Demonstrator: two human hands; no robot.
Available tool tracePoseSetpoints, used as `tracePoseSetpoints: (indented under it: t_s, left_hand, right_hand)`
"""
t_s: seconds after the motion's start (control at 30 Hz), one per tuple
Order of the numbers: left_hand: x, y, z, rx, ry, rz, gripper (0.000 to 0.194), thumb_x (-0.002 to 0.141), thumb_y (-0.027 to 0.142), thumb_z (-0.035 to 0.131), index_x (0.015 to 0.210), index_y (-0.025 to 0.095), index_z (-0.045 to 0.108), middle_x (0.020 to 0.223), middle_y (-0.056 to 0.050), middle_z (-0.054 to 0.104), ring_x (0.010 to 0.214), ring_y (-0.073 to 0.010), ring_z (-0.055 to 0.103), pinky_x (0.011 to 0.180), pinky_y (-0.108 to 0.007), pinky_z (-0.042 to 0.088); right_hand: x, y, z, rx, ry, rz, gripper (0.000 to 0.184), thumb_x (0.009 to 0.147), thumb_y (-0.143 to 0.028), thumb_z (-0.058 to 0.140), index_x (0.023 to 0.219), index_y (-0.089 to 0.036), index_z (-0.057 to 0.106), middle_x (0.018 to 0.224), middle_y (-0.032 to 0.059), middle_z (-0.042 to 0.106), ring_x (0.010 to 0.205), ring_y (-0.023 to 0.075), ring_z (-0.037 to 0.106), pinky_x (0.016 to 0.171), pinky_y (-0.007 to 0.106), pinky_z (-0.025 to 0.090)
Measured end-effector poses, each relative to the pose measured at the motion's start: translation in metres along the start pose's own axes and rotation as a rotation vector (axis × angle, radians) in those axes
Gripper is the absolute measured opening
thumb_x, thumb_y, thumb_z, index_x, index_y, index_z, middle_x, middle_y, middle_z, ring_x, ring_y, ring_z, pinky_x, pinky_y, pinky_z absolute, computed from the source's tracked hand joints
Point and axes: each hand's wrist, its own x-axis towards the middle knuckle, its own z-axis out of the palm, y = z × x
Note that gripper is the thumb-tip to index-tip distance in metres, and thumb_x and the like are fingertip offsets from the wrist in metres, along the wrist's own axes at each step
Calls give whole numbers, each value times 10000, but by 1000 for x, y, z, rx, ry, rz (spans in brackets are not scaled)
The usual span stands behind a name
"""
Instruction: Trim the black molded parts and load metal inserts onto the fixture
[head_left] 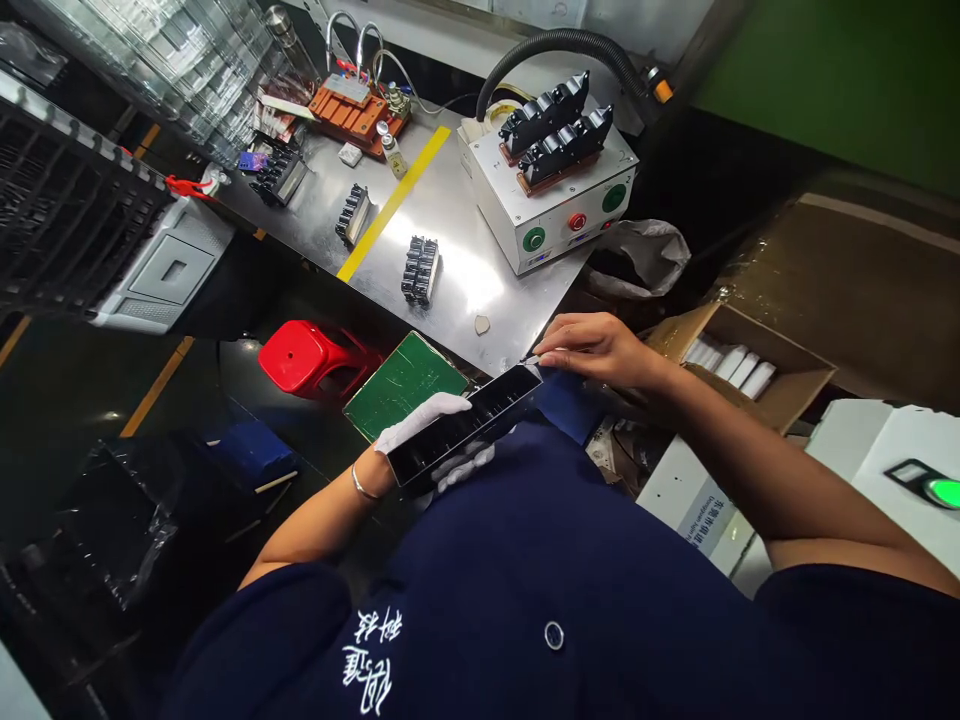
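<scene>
My left hand [427, 425], in a white glove, wraps round a long black plastic housing [469, 425] held tilted before my chest. Its open side faces up and shows inner ribs. At the housing's far right end, my right hand [600, 348] is bare, with thumb and forefinger pinched together. A small light bit seems to lie at those fingertips, too small to name. On the metal table [480, 290] beyond are a small black part with a light side [420, 270], another such part [352, 215] and a small beige chip [482, 324].
A white control box [551, 205] with buttons carries two black assemblies [566, 130]. Orange fixtures [352, 108] and a small bottle [392, 155] stand at the back. A green board [409, 385] and red stool [300, 358] are left; an open carton [757, 365] is right.
</scene>
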Motion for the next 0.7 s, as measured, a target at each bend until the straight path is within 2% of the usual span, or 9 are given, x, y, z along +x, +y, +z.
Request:
tracePoseSetpoints:
  t_s: [0.1,0.17,0.23,0.33,0.47,0.6,0.7]
  left_hand:
    - [7,3,0,-10,27,32,581,787,603,439,947,70,605,660,-64,601,436,-138,520,374,-251,396]
    - [12,6,-2,29,105,2,525,775,599,503,867,90,594,669,-68,608,456,-150,544,393,-263,417]
    - [15,9,-1,81,204,14,460,773,570,570,845,116,577,694,-56,618,476,-147,559,415,-260,428]
    - [19,13,4,168,280,132,392,776,498,646,928,144,579,714,-14,623,510,-112,542,497,-243,446]
    - [21,17,10,269,281,224,333,809,444,652,983,165,607,717,10,615,587,-108,527,636,-255,458]
    - [21,16,11,281,264,208,292,836,422,622,1014,190,619,734,13,610,655,-134,548,703,-273,461]
    - [22,15,8,257,290,172,343,830,405,643,1082,176,601,737,22,606,690,-130,561,727,-268,467]
  right_hand:
    - [-4,8,23,76,357,177,365,773,-566,694,770,-203,731,709,30,668,634,142,593,580,274,464]
    - [-6,9,36,112,493,307,455,776,-644,639,759,-193,704,648,14,640,530,121,536,514,270,429]
    - [-8,5,43,93,476,378,510,815,-676,561,735,-186,675,600,4,615,459,106,480,473,268,392]
    - [-10,-3,44,-96,406,354,536,876,-651,486,655,-184,628,566,7,593,484,112,489,506,270,378]
    - [-12,-8,43,-305,347,346,584,918,-631,413,595,-182,601,529,13,557,504,122,479,521,277,345]
    - [-16,-6,45,-384,296,328,584,941,-597,392,578,-187,595,550,25,581,523,131,507,532,276,343]
    - [-18,-4,45,-391,274,302,545,927,-590,442,604,-196,635,583,41,626,563,152,560,542,273,364]
